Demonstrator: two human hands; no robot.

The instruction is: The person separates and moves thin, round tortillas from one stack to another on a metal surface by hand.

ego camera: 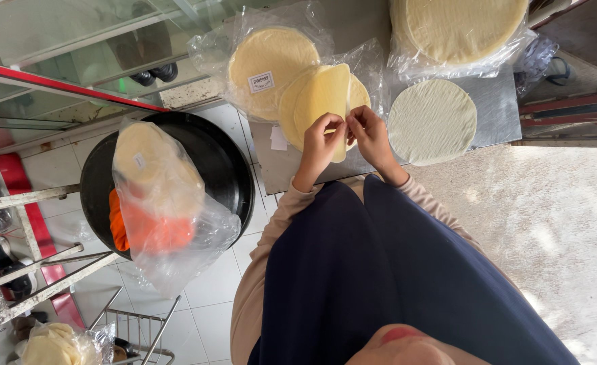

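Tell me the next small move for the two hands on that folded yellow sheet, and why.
Probably keep peeling: draw the left hand and right hand slowly apart. Both pinch the near edge of the folded sheet, which stands lifted off the bagged stack of rounds on the grey table. The thin sheet looks easy to tear, so a gentle pull seems wise.

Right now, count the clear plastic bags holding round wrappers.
5: one on the black pan, two on the table by the hands, one at the top edge, one bottom left. More may be hidden.
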